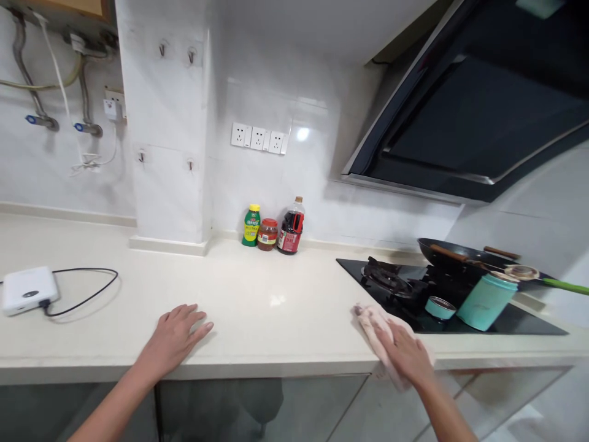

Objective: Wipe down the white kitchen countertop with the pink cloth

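My left hand (177,337) rests on the pale countertop (257,294) near its front edge, fingers spread and holding nothing. Under my right hand (407,353) is a light pink cloth (375,319), pressed against the counter beside the front left corner of the black glass stove (442,322). Part of the cloth hangs over the counter's edge. The fingers of that hand lie over the cloth, and its underside is hidden.
Along the wall stand a green bottle with a yellow cap (251,227), a red-lidded jar (267,235) and a dark sauce bottle (291,227). The stove bears a wok (442,252), a teal canister (488,301) and a small teal tin (440,308). A white power bank (30,290) lies left; a range hood (478,110) overhangs.
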Action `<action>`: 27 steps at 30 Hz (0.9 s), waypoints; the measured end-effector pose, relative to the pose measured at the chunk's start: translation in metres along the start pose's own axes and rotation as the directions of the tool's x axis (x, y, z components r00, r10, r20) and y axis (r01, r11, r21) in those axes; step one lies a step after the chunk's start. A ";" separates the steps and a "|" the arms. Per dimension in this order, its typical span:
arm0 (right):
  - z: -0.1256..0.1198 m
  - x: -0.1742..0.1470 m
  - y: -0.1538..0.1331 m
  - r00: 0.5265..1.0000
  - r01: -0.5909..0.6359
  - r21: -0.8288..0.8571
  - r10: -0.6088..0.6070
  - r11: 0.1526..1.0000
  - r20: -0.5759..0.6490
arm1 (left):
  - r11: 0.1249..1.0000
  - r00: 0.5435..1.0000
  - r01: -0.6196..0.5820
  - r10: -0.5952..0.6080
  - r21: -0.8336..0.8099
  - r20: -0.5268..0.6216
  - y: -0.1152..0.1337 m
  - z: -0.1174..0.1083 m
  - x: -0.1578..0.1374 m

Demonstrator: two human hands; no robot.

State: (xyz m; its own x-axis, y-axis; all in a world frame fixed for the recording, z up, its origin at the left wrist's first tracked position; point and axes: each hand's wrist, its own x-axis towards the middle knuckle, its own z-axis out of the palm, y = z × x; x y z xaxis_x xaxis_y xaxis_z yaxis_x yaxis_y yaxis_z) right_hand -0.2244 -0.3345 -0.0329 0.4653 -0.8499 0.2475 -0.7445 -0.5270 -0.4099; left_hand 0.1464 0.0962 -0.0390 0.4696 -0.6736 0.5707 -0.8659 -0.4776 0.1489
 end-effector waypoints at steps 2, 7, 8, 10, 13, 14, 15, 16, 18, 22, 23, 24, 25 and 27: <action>0.001 -0.001 0.011 0.995 -0.049 -0.002 0.049 0.999 -0.087 | 1.000 1.000 -0.006 0.006 0.006 -0.005 0.001 -0.001 0.000; 0.028 -0.023 -0.020 0.946 -0.060 0.025 0.065 0.998 -0.319 | 1.000 1.000 -0.012 0.012 0.011 -0.009 0.006 -0.006 0.001; 0.037 -0.031 -0.032 0.932 -0.037 0.035 0.047 0.999 -0.360 | 1.000 1.000 -0.008 0.008 0.010 0.000 0.006 -0.007 0.001; 0.057 -0.049 -0.058 0.903 0.023 0.048 0.000 0.999 -0.429 | 1.000 1.000 0.000 0.000 0.004 0.026 0.007 -0.008 0.001; 0.092 -0.085 -0.109 0.855 0.154 0.083 -0.090 0.985 -0.511 | 1.000 0.999 0.011 -0.010 -0.017 0.043 0.006 -0.008 0.001; 0.104 -0.098 -0.129 0.838 0.212 0.104 -0.126 0.972 -0.531 | 0.999 0.999 0.018 -0.016 -0.026 0.045 0.006 -0.008 0.001; 0.115 -0.113 -0.151 0.826 0.274 0.127 -0.166 0.953 -0.539 | 0.999 0.998 0.026 -0.024 -0.034 0.050 0.006 -0.008 0.002; 0.125 -0.127 -0.174 0.823 0.330 0.149 -0.207 0.932 -0.529 | 0.999 0.998 0.035 -0.033 -0.038 0.058 0.006 -0.008 0.002; 0.143 -0.155 -0.218 0.848 0.425 0.184 -0.318 0.886 -0.424 | 0.998 0.996 0.046 -0.043 -0.038 0.078 0.006 -0.009 0.002; 0.164 -0.189 -0.275 0.812 0.582 0.248 -0.568 0.774 -0.134 | 0.999 0.996 0.024 -0.022 -0.021 0.086 0.005 -0.010 0.003; 0.166 -0.190 -0.279 0.782 0.619 0.257 -0.613 0.742 -0.113 | 1.000 0.996 0.021 -0.019 -0.020 0.091 0.005 -0.011 0.004; 0.167 -0.189 -0.278 0.744 0.663 0.259 -0.655 0.702 -0.129 | 0.999 0.995 0.024 -0.022 -0.021 0.099 0.005 -0.011 0.004; 0.166 -0.185 -0.274 0.697 0.714 0.249 -0.697 0.654 -0.168 | 0.999 0.994 0.035 -0.033 -0.021 0.105 0.004 -0.011 0.004; 0.162 -0.174 -0.257 0.578 0.816 0.180 -0.768 0.549 -0.275 | 0.997 0.992 0.068 -0.065 -0.021 0.107 0.004 -0.011 0.005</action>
State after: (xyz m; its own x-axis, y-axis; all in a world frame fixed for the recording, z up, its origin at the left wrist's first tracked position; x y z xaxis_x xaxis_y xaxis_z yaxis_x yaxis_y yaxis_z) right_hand -0.0367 -0.0501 -0.1125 0.7093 -0.0879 0.6994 0.0573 -0.9817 -0.1814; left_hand 0.1431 0.0971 -0.0267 0.5407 -0.6973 0.4705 -0.8355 -0.5103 0.2039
